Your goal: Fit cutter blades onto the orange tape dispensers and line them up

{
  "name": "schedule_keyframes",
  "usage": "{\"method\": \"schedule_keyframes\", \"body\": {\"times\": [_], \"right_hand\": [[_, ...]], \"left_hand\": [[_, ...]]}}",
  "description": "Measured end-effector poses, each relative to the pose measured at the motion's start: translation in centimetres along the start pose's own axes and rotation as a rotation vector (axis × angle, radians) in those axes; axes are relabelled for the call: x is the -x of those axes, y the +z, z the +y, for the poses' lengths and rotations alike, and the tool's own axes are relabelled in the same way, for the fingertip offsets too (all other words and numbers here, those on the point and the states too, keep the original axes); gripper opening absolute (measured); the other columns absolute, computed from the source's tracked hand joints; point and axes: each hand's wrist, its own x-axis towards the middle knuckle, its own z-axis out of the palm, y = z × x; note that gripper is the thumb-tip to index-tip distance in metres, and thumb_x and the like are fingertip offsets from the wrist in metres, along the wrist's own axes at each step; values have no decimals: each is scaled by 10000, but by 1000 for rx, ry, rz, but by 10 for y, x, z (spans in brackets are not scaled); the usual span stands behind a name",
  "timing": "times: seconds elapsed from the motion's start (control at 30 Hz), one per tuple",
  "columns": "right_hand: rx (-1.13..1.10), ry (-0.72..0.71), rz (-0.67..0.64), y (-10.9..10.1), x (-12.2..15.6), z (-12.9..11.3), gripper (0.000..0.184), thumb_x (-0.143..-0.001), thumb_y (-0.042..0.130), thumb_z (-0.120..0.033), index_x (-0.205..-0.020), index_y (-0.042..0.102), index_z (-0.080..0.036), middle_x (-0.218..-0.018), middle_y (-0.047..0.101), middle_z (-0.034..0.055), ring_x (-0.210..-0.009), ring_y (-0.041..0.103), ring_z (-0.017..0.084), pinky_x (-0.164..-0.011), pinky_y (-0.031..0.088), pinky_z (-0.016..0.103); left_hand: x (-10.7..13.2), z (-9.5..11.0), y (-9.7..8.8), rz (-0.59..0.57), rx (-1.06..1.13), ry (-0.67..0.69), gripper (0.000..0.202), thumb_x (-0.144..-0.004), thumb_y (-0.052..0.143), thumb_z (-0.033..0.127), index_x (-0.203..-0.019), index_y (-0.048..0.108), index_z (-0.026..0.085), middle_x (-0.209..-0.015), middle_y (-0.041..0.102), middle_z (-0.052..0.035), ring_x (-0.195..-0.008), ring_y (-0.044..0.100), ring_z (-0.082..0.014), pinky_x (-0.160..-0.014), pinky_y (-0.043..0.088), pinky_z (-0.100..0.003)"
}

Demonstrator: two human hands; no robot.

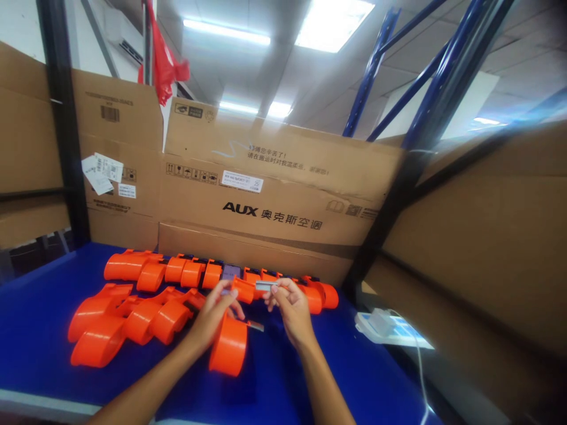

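My left hand (221, 307) is closed on an orange plastic part (243, 290), held up over the blue tabletop. In the fingertips of my right hand (287, 301) is a small silver metal strip (264, 285), its free end close to that orange part. Whether the two touch I cannot tell. Just below my left hand is a larger orange ring (228, 348), with another thin metal strip (256, 325) sticking out at its upper right. My hand partly hides the ring's top, so whether it is joined to the held part is unclear.
Orange ring-shaped parts stand in a back row (153, 275) and a left cluster (98, 342). A phone-like flat object (231, 272) is amid the back row. A cardboard wall (274, 195) closes off the rear. At right lies a white power strip (394, 329) with a cable.
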Motion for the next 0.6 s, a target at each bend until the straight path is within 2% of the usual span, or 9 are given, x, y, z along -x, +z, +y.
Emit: {"method": "schedule_keyframes", "body": {"times": [0.27,0.37,0.47,0.6], "right_hand": [[-25,35,-61,2,1,-2,315,-820,731,-444,-970,550,-234,-786,719,28,-697,687,202,-563,556,305],[-26,42,-92,2,1,-2,306,-828,723,-437,-967,538,-236,-801,723,30,-709,693,209,-559,557,310],[-16,55,-115,3,1,-2,318,-830,716,-455,-963,527,-235,-819,731,37,-704,694,207,-558,553,306],[30,65,-111,3,1,0,352,-813,722,-491,-951,528,-232,-821,736,38,-601,649,165,-496,504,262]], "left_hand": [[-2,3,3,23,76,-27,460,-813,640,555,-1087,529,201,-636,711,-35,-474,558,-139,-502,368,-221],[-2,4,4,31,145,-57,416,-787,659,568,-960,549,205,-625,708,-31,-455,556,-141,-494,366,-228],[-2,7,5,38,189,-83,392,-783,664,565,-813,573,185,-585,688,-40,-468,568,-149,-502,382,-240],[-1,11,5,61,281,-149,368,-761,702,530,-758,599,177,-508,640,-26,-458,590,-177,-494,393,-260]]}}
